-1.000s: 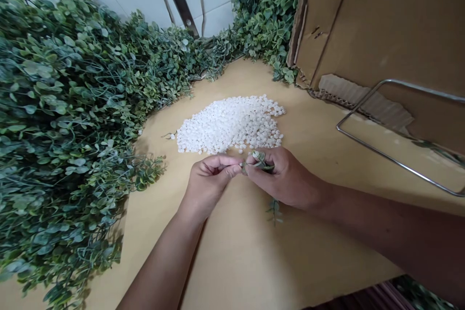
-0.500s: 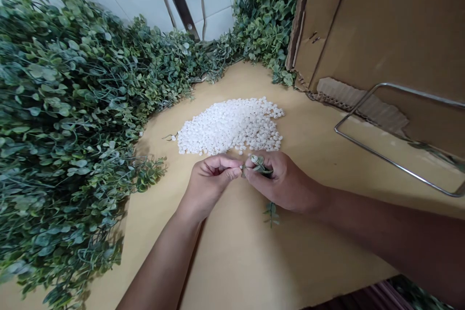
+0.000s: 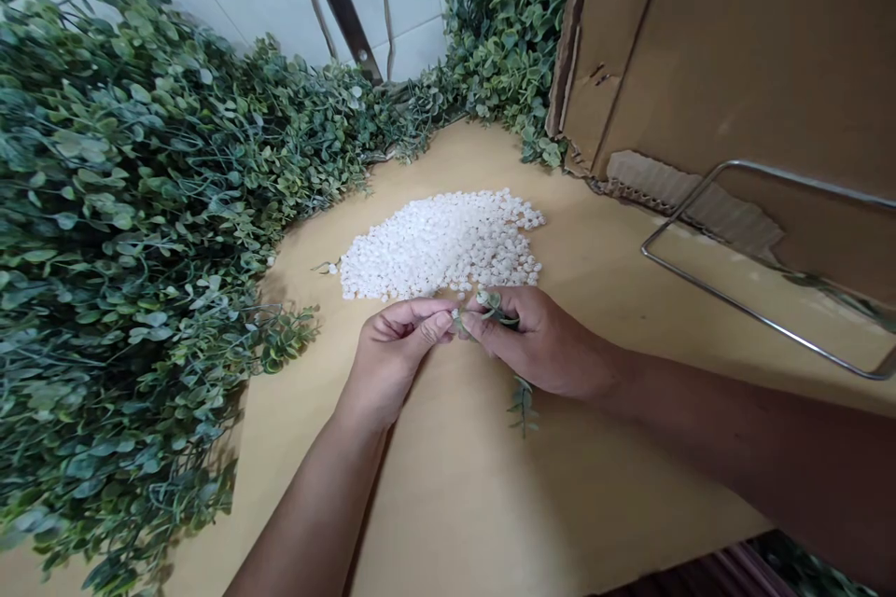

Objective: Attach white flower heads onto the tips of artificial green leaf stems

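My left hand [image 3: 392,350] and my right hand [image 3: 542,340] meet over the tan table [image 3: 455,485], just below a heap of small white beads [image 3: 444,242]. The right hand is closed round a small green artificial sprig [image 3: 522,401]; its leafy end hangs out below the palm and its tip shows above the fingers. The left hand pinches thumb and forefinger together at the sprig's tip, where a tiny white bead [image 3: 455,313] seems to sit.
A big pile of green artificial foliage [image 3: 133,233] fills the left and runs along the back. A cardboard box [image 3: 728,47] stands at the right, with a bent metal wire frame [image 3: 742,298] in front of it. White tiled wall lies behind.
Both hands stay joined at the same spot; the fingertips have shifted slightly closer together at the sprig's tip. The view has drifted a little.
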The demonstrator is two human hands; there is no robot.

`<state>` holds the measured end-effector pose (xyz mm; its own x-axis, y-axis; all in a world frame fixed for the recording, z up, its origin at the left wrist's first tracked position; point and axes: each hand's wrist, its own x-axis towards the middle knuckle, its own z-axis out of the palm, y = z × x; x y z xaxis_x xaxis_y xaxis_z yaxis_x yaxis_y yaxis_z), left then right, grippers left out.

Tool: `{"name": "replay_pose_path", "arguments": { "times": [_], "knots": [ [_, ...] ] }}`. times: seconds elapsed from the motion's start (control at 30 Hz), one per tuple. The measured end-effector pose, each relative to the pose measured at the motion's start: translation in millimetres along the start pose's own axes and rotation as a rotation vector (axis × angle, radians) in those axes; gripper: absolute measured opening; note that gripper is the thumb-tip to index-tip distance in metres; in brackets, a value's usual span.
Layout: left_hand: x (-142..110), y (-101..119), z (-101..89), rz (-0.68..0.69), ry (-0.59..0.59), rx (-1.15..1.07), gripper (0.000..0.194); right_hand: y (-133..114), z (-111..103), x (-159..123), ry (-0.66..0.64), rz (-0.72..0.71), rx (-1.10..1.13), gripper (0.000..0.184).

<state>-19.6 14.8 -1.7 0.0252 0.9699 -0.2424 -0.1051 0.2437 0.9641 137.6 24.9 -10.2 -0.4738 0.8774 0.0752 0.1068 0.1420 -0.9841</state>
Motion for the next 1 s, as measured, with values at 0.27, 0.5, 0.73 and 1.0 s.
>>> {"name": "replay_pose_path", "arguments": {
  "times": [0.27, 0.5, 0.73, 1.0],
  "knots": [
    [-0.8, 2.8, 7.1, 0.049, -0.014, 0.061, 0.030, 1.5, 3.7, 0.6, 0.031, 0.083, -0.024, 0.020],
    [-45.8, 12.8, 3.7, 0.247, 0.079, 0.521, 0.038, -3.0, 4.5, -1.2, 0.153, 0.158, -0.057, 0.029],
    [-61.9, -14.9, 9.5, 0.214, -0.129, 0.869, 0.030, -5.0, 4.9, -6.5, 0.186, 0.126, 0.039, 0.034],
    [-44.5, -2.5, -13.9, 0.253, -0.021, 0.589, 0.010, -32.3, -39.6, -11.3, -0.689, 0.093, 0.464, 0.062]
  ]
}}
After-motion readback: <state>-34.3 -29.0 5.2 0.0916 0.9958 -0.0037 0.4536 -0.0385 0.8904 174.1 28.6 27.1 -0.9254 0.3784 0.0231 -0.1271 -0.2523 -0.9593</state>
